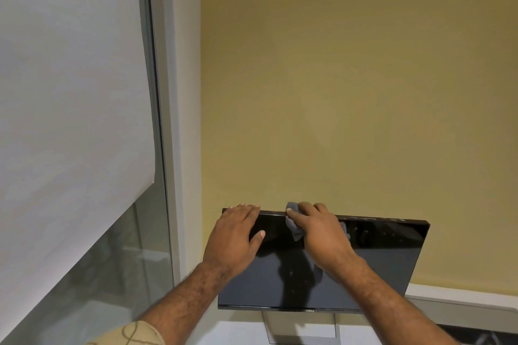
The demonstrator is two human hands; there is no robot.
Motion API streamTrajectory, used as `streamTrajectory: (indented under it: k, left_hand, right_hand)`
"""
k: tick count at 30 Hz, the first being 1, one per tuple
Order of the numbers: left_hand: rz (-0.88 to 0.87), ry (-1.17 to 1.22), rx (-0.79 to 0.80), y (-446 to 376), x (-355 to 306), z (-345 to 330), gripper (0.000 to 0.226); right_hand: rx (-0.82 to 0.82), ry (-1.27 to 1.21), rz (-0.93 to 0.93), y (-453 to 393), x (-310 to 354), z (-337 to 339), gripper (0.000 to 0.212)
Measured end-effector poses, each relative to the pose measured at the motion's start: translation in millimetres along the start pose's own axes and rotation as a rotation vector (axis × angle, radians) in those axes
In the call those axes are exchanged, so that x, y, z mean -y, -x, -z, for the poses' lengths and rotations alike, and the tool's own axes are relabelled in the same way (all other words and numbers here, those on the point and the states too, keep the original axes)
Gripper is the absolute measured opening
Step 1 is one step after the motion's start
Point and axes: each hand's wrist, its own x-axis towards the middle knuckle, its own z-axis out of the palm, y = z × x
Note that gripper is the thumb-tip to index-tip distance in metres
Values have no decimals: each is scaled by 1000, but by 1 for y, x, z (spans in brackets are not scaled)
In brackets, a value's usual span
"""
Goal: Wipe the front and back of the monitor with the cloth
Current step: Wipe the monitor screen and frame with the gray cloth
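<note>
Nearest the camera, a patterned beige sleeve [131,335] shows at the bottom left edge, and two bare forearms reach up and forward from it and from the lower right. Below them lies the white counter [241,335], on which the grey stand [301,326] of the monitor [386,258] rests. The monitor is dark, its glossy black screen facing the person and tilted a little, its right side sitting lower than its left in the picture; a small logo sits in the middle of the bottom bezel.

The left hand [235,235] lies on the upper left part of the monitor, fingers hooked over the top edge near the left corner and the thumb pressed flat on the screen, so it grips the edge. The right hand [319,232] is just beside it, toward the middle of the top edge, and holds the grey cloth [293,223] bunched under its fingers and thumb; the cloth touches the top edge and hangs a short way down the front of the screen. The hands' reflection darkens the glass beneath them.

Behind the monitor rises a plain yellow wall [350,78]. To the left stands a pale window frame [179,120], with a white roller blind [64,78] covering most of the glass
</note>
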Motion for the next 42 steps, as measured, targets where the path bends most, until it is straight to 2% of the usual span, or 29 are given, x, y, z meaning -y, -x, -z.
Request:
streamTrajectory:
  k: [2, 6, 8, 10, 12, 14, 19, 22, 29, 36, 39, 42]
  left_hand:
    - [-1, -4, 6, 0, 0, 0, 60]
    - [15, 0, 16, -1, -1, 0, 61]
    - [29, -10, 20, -1, -3, 0, 64]
    - [40, -16, 22, -1, -6, 0, 68]
    - [38, -28, 22, -1, -7, -1, 70]
    - [38, -49, 25, -2, -8, -2, 70]
    - [66, -61, 38, -1, -7, -2, 70]
    - [115, -47, 71, -5, -11, 1, 73]
    - [243, -74, 189, -15, -26, 12, 80]
    - [330, -38, 197, -12, -39, 15, 75]
    - [355, -18, 191, -12, -43, 16, 74]
    - [365, -22, 190, -13, -45, 17, 74]
  right_hand:
    - [-29, 33, -58, 5, -7, -6, 53]
    - [-78, 87, -231, 6, -27, -2, 30]
    - [-97, 97, -236, 6, -36, 2, 26]
    - [-104, 47, -164, 10, -41, 0, 36]
    - [-88, -3, -92, 16, -41, -3, 58]
    - [-86, 17, -80, 20, -41, -6, 64]
    - [-83, 84, -184, 19, -61, 5, 30]
    - [-50, 118, -223, 20, -74, 16, 26]
    - [62, 5, -140, 23, -85, 24, 24]
    - [27, 42, -80, 30, -99, 13, 46]
    - [-4, 23, -61, 31, -106, 6, 38]
    - [-10, 3, -103, 35, -105, -1, 73]
